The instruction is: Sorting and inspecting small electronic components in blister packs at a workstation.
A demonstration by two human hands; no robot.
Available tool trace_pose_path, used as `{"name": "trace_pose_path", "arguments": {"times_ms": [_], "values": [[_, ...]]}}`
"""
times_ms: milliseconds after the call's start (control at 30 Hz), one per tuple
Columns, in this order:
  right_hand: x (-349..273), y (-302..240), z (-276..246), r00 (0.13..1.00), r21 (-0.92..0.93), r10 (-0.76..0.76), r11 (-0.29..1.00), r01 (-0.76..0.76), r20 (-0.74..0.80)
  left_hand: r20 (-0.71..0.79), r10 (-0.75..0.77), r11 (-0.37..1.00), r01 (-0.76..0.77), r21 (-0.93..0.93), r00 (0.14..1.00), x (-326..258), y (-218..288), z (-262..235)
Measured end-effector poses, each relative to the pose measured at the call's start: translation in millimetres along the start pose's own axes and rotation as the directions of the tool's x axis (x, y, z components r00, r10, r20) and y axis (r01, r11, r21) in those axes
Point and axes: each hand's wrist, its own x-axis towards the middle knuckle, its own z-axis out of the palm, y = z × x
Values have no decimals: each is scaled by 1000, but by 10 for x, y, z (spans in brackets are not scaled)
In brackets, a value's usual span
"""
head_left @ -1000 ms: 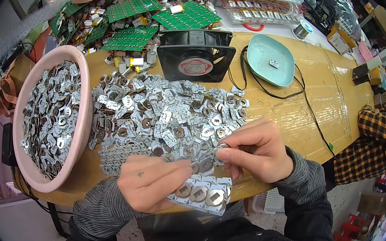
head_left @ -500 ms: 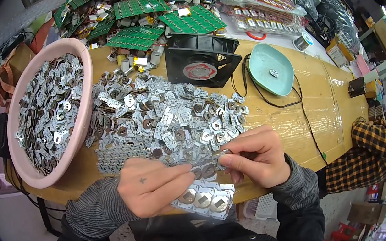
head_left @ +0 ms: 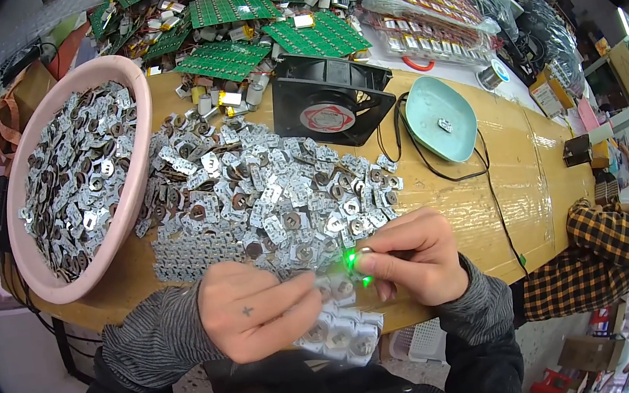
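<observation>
My left hand (head_left: 261,305) is closed, its fingertips on a white panel of small circuit boards (head_left: 357,323). Round metal parts sit in rows on that panel, and its lower end looks blurred. Thumb and fingers of my right hand (head_left: 416,258) pinch a small shiny metal disc (head_left: 366,251) by the panel's far end. Bright green lights (head_left: 351,259) glow beside those fingertips; whether the disc touches the panel is hidden. Just beyond both hands lies a wide heap of loose small circuit boards (head_left: 283,192), many bearing round metal parts.
A pink basin (head_left: 142,100) full of similar boards stands at left. Behind the heap are a black fan (head_left: 330,100) and green circuit panels (head_left: 318,35). A teal dish (head_left: 440,98) holds one small board, with a black cable beside it. Another person (head_left: 590,265) is at right.
Green lights have come on at my right fingertips. The panel has tilted slightly and its lower end has blurred. My left hand has shifted a little to the right.
</observation>
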Motion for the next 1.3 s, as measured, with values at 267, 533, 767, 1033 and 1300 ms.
{"name": "trace_pose_path", "arguments": {"times_ms": [267,533,767,1033,1300], "values": [[49,104,45,989,-79,-130,989,124,-65,-43,63,998,-63,0,997,-29,22,76],[46,121,33,991,50,-30,998,37,-130,12,-105,983,106,-153,994,-31,32,97],[37,99,62,983,143,134,983,-117,-123,19,-115,975,117,-188,993,-82,37,137],[97,279,24,977,92,-48,993,69,-206,-29,-297,936,285,-208,954,18,127,140],[113,212,-75,977,-160,-112,984,84,-180,262,-798,288,725,-626,543,71,129,66]]}}
